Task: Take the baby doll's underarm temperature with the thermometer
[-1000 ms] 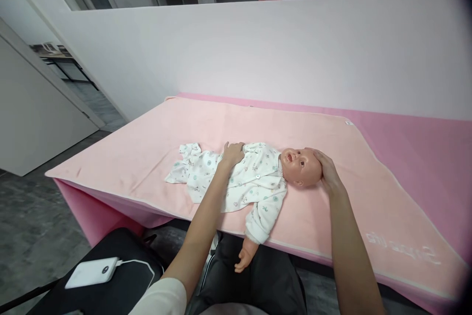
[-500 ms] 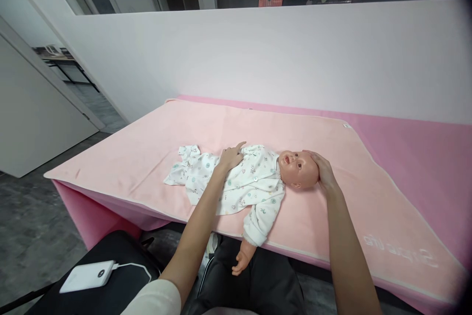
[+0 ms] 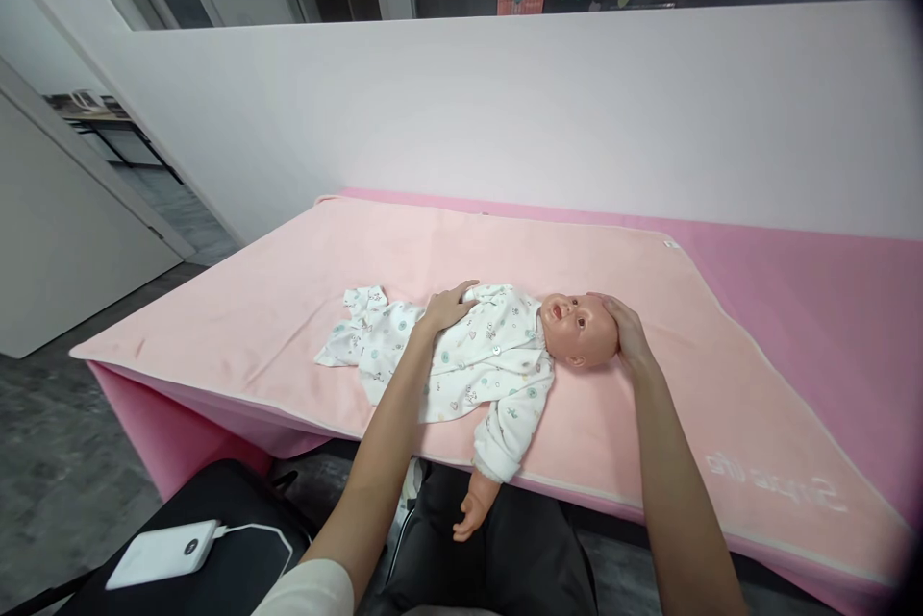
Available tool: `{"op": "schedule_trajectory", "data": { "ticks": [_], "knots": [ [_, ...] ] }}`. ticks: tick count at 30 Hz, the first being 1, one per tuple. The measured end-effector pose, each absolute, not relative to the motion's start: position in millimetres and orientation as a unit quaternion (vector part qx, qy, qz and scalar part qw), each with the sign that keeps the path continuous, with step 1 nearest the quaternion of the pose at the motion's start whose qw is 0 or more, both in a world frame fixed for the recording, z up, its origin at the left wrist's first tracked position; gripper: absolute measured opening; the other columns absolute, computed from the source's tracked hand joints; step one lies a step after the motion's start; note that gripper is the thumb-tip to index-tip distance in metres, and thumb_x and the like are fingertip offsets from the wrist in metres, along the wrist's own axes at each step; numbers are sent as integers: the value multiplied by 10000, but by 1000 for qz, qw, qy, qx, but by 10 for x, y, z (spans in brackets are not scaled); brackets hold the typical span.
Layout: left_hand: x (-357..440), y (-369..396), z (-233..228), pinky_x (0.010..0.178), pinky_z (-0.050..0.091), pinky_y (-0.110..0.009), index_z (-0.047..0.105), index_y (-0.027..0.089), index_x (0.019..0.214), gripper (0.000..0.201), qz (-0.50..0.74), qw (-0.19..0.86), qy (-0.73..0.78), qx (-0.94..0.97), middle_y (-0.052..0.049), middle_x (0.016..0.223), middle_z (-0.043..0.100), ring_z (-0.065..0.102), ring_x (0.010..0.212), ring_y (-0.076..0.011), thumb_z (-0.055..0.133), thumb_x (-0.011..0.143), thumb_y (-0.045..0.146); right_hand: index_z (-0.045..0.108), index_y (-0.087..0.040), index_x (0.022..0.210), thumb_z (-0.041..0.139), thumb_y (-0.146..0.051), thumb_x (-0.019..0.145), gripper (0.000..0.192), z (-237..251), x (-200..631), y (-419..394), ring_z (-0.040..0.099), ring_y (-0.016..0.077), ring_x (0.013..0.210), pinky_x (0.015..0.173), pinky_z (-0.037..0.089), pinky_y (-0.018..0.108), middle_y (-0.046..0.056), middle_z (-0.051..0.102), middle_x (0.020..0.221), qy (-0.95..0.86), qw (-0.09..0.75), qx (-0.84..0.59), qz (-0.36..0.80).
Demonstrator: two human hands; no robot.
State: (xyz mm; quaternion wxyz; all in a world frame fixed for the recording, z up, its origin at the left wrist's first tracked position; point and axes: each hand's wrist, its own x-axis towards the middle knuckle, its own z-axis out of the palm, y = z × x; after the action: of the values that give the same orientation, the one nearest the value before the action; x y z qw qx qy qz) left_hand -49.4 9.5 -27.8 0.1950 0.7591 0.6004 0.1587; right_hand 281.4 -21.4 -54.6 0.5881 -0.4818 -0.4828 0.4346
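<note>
A baby doll (image 3: 581, 332) lies on its back on a pink blanket (image 3: 237, 308), its head to the right. It wears a white printed outfit (image 3: 468, 371) with long sleeves and flat, loose legs. My left hand (image 3: 448, 308) rests flat on the doll's middle, fingers stretched toward its far side. At the crown of the doll's head, my right hand (image 3: 629, 332) is cupped round it, fingers close together. The doll's near arm (image 3: 477, 503) hangs over the front edge of the table; its far arm is out of sight.
A darker pink cover (image 3: 829, 299) shows beneath the blanket, against a white wall (image 3: 505, 116). At the lower left, a white power bank (image 3: 162, 554) with a cable lies on a black bag or seat (image 3: 237, 501). My legs (image 3: 505, 549) are under the table's front edge.
My left hand's raised index finger has lowered, and the hand lies flatter on the doll. My right hand stays at the doll's head. The view has shifted slightly.
</note>
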Motion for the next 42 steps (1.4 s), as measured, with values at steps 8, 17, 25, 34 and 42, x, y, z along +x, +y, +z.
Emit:
{"op": "schedule_trajectory", "data": {
  "ticks": [8, 17, 25, 34, 42],
  "knots": [
    [-500, 130, -328, 968, 388, -349, 491, 324, 1236, 405, 160, 189, 599, 761, 25, 1256, 575, 521, 1148, -227, 393, 867, 459, 682, -185, 948, 610, -487, 716, 387, -569, 2824, -194, 601, 232, 1003, 915, 454, 358, 58, 681, 1042, -483, 587, -483, 435],
    [-505, 141, -321, 962, 403, -341, 520, 331, 1220, 408, 165, 198, 597, 760, 39, 1256, 574, 516, 1155, -236, 408, 852, 466, 700, -204, 913, 625, -501, 698, 374, -568, 2828, -196, 592, 246, 1015, 909, 454, 349, 40, 687, 1026, -481, 589, -483, 434],
    [-510, 168, -333, 941, 424, -315, 559, 300, 1187, 401, 184, 205, 594, 756, 19, 1190, 617, 545, 1106, -229, 465, 820, 433, 700, -211, 912, 628, -516, 695, 381, -550, 2812, -204, 604, 248, 989, 880, 469, 354, 41, 692, 1009, -480, 590, -479, 438],
    [-499, 193, -358, 897, 435, -316, 577, 289, 1138, 380, 207, 207, 613, 734, 0, 1141, 633, 570, 1035, -222, 527, 772, 381, 697, -193, 909, 621, -513, 690, 395, -537, 2799, -205, 598, 259, 1001, 895, 464, 367, 53, 693, 1008, -485, 592, -475, 434],
    [-480, 130, -353, 891, 415, -355, 566, 293, 1165, 412, 234, 219, 649, 689, -12, 1047, 660, 579, 984, -245, 488, 780, 417, 698, -205, 908, 610, -492, 711, 359, -589, 2820, -185, 591, 245, 1009, 916, 448, 361, 41, 685, 1018, -489, 594, -475, 427]
  ]
}}
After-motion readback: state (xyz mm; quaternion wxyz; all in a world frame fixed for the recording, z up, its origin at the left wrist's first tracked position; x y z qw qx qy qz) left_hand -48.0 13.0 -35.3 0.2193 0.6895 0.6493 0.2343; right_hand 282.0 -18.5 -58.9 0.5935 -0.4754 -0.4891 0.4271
